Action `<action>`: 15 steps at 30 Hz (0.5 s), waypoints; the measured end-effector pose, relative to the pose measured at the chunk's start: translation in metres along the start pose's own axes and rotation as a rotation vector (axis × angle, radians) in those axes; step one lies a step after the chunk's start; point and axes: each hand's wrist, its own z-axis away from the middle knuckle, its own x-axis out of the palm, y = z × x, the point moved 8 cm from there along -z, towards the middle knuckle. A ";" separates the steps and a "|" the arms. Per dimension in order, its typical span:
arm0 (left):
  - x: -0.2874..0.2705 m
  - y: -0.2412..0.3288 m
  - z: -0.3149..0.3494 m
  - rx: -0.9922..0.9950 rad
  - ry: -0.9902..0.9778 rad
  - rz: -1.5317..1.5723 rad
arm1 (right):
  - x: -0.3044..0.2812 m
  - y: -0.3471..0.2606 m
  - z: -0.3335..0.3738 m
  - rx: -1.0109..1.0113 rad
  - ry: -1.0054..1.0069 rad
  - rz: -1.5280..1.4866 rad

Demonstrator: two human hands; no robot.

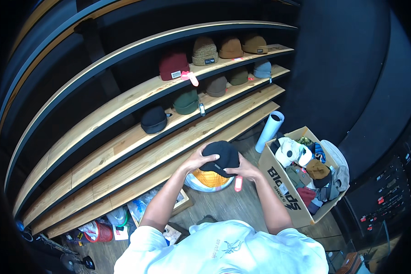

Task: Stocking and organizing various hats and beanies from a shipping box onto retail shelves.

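A black knit beanie [220, 154] is held out in front of me between both hands, with its crown facing away. My left hand [197, 160] grips its left side, thumb lying across the fabric. On the right side my right hand [247, 169] has hold of the lower edge. A pinkish-red tag [238, 183] hangs below the right hand. Under the beanie, on the floor, lies a rounded bundle [210, 178] with an orange-yellow top and a white and pale blue edge; the beanie partly hides it.
Wooden shelves [123, 109] curve across the wall, bearing several beanies, among them a maroon one [173, 64], a green one [186, 101] and a black one [154, 119]. A cardboard box [278, 189] full of caps and hats stands right, beside a white tube [269, 131]. A red basket [99, 233] sits lower left.
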 end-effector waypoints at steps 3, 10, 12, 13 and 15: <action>-0.020 -0.026 -0.037 -0.021 -0.017 0.055 | -0.023 0.017 -0.027 0.040 0.000 -0.178; -0.032 -0.071 -0.137 -0.151 -0.192 0.151 | -0.096 0.021 -0.077 0.043 0.179 -0.179; -0.032 -0.077 -0.173 -0.112 -0.186 0.132 | -0.123 0.027 -0.096 0.073 0.225 -0.112; -0.030 -0.085 -0.191 -0.122 -0.201 0.128 | -0.138 0.032 -0.106 0.074 0.240 -0.118; -0.030 -0.096 -0.231 -0.080 -0.194 0.005 | -0.174 0.050 -0.130 0.033 0.243 -0.107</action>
